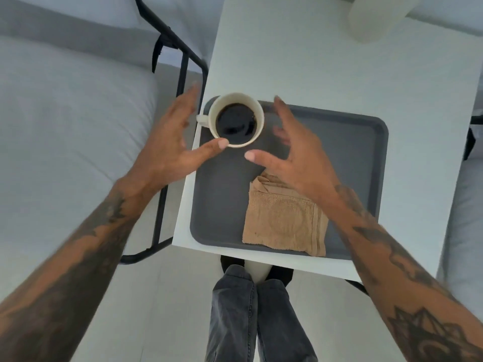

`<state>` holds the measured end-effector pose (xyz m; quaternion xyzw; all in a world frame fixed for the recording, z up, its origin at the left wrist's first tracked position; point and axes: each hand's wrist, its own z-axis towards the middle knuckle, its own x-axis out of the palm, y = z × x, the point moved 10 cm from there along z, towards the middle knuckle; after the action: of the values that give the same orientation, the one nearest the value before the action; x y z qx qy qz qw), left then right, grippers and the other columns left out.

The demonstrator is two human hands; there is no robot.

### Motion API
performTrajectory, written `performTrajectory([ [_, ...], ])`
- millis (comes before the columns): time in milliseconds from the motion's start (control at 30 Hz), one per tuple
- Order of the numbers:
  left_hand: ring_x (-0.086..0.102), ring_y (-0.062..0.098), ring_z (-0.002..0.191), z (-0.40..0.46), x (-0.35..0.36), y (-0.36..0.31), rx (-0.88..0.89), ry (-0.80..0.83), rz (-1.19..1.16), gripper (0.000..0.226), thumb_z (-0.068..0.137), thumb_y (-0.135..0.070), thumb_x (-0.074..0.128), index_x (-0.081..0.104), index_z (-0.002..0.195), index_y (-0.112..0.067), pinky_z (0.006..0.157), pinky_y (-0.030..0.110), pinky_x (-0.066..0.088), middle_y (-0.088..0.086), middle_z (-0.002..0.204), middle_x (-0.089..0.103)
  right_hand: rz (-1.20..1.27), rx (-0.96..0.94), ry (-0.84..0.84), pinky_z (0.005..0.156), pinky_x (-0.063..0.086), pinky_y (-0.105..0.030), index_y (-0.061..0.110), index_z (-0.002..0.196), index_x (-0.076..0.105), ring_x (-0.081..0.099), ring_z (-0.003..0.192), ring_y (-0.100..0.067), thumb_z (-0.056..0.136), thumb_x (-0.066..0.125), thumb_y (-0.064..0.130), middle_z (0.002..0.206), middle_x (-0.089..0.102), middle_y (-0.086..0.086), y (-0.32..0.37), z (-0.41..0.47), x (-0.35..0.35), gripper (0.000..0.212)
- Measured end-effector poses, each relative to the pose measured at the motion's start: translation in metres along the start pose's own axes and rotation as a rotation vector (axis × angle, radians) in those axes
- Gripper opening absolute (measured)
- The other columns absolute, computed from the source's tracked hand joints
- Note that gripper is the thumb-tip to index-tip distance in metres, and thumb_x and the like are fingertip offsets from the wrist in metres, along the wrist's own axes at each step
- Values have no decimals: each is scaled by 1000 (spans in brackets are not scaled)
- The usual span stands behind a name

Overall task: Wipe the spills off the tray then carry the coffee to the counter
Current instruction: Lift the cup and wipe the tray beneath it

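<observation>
A white cup of black coffee (236, 120) stands on the far left corner of a grey tray (352, 152), its handle pointing left. My left hand (172, 142) is open just left of the cup, thumb tip near the rim. On the other side, over the tray, my right hand (295, 158) is open too, fingers spread and curved toward the cup. Neither hand grips it. A folded brown cloth (285, 220) lies on the tray's near part, partly under my right wrist. No spill shows on the tray's bare surface.
The tray sits on a small white table (339, 69) with black metal legs (183, 71). A white cylindrical object (371, 17) stands at the table's far edge. Light grey cushions (65, 113) lie on the left and right. My legs in grey jeans (251, 317) are below the table edge.
</observation>
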<state>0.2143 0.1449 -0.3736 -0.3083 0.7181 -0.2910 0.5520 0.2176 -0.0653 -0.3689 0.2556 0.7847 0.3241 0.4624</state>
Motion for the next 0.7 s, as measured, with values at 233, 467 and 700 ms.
performTrajectory([
  [233,41,33,141,-135,52,-3,30,-310,272,42,100,-21,50,53,136,1,113,46,39,22,146,47,-511,-303,45,113,27,-54,23,147,41,17,149,-30,97,51,35,161,22,-8,-12,-139,97,51],
  [467,24,37,150,-108,37,22,131,-186,589,54,104,-33,33,45,145,0,122,49,24,22,159,31,-821,-426,75,117,19,-52,26,154,20,12,149,-31,102,35,41,163,12,-6,11,-77,108,56],
  [700,21,38,151,-130,64,55,140,-87,663,56,102,-28,39,36,150,0,121,51,25,23,161,26,-821,-253,-25,119,14,-51,22,154,21,9,150,-30,103,31,36,163,14,-5,-12,-10,89,54],
])
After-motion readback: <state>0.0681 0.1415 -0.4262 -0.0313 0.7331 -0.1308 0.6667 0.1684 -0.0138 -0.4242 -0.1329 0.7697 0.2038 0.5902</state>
